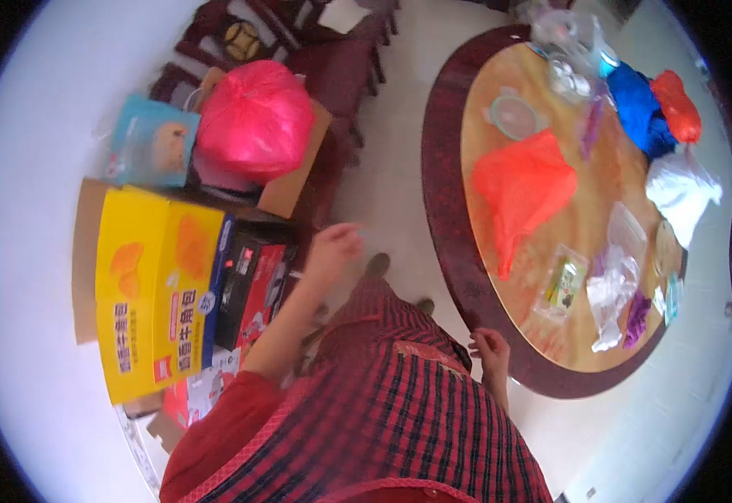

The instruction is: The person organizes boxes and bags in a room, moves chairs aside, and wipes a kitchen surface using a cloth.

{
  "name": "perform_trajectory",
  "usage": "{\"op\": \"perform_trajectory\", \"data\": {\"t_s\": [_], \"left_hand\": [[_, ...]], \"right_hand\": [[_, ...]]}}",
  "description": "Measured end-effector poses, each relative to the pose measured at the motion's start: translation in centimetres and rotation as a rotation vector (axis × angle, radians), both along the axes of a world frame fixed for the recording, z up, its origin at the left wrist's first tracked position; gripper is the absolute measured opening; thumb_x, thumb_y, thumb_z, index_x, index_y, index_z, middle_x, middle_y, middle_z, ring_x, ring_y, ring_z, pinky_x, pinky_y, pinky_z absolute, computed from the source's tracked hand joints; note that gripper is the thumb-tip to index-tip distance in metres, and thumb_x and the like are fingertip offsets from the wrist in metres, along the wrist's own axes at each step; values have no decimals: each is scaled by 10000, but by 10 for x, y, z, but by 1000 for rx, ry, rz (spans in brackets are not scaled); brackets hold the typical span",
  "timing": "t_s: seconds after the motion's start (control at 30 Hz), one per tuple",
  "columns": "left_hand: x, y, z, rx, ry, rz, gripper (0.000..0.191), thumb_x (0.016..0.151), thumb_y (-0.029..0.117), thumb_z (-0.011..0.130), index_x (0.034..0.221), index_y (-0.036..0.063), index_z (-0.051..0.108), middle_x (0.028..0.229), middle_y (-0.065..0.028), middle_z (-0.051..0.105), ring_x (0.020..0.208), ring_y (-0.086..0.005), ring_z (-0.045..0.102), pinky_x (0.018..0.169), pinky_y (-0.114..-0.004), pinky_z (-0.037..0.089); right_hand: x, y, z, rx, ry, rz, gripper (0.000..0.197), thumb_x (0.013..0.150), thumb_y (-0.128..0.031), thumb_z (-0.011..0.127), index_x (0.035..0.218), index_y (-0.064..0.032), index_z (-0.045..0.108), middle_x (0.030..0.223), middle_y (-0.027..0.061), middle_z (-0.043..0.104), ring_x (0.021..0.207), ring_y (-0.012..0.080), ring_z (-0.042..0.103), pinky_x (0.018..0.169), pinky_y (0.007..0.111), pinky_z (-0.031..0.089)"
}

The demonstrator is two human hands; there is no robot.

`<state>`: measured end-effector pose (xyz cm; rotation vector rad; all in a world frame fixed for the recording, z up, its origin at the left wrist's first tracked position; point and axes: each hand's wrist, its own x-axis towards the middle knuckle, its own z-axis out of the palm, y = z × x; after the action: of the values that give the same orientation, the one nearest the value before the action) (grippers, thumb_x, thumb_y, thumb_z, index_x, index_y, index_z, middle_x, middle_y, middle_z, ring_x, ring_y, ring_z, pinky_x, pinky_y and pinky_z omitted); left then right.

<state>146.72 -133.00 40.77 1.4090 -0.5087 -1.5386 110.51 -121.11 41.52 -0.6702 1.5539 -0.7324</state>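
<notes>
My left hand, slightly blurred, hangs with loosely bent fingers and holds nothing visible. It is nearest to a black and red cardboard box stacked beside a large yellow carton; both bear writing. By the near left edge of the oval table is my right hand, fingers half curled and nothing seen in them; whether it touches the rim I cannot tell. On the tabletop lie a flat red plastic bag, a small green packet in a clear pouch and crumpled clear plastic bags.
A full pink plastic bag sits in an open carton beside a teal bag. Behind is a dark wooden bench. Farther along the table are a clear lid, a blue bag and a white bag.
</notes>
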Motion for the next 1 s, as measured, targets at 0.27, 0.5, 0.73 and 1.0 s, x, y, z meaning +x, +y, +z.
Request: {"op": "perform_trajectory", "data": {"t_s": [0.27,0.5,0.73,1.0], "left_hand": [[-7,-20,8,-18,165,-249,105,851,94,561,929,25,547,883,-58,579,716,-126,530,623,-264,440],[-145,-10,35,132,180,-1061,114,829,61,578,934,18,570,875,-78,588,670,-137,554,599,-272,470],[-329,95,51,112,109,-1762,137,829,83,579,920,-19,582,753,-55,581,636,-116,538,591,-255,441],[-519,245,49,-66,213,-2018,130,826,139,606,888,25,610,787,-7,609,716,-76,539,661,-224,436]], "right_hand": [[57,-30,-17,-338,325,314,233,811,-221,557,956,-44,602,920,150,609,881,296,576,778,382,452],[34,91,-33,-104,491,63,281,820,-218,548,1033,-37,579,962,190,587,907,345,561,800,399,449],[-49,209,2,-99,268,-361,263,813,-121,577,1063,-41,579,963,116,623,892,206,590,774,308,464],[-221,407,48,25,221,-762,245,801,-108,623,1035,-41,609,922,60,646,810,112,598,723,259,478]]}}
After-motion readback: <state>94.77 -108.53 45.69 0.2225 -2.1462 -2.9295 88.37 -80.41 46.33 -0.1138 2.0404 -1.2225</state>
